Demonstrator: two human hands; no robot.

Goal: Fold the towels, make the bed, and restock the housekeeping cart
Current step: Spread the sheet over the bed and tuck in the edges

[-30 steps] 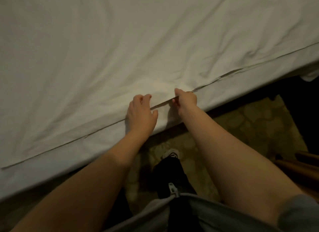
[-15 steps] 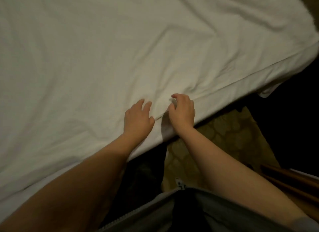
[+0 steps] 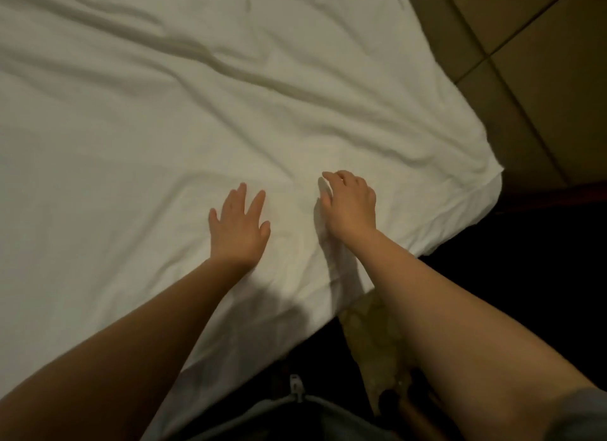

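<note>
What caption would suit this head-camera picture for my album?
Bedside view: left hand flat on the wrinkled white sheet, right hand curled beside it.

Bed [image 3: 466,207] — wrinkled white sheet [image 3: 164,118] spread across it.

White bedsheet [image 3: 164,128]: matt cloth, creased. Wall panels [image 3: 542,46]: smooth.

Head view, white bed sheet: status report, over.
Left hand flat on wrinkled white fabric bed sheet. Right hand pinches a fold. No obstruction visible.
</note>
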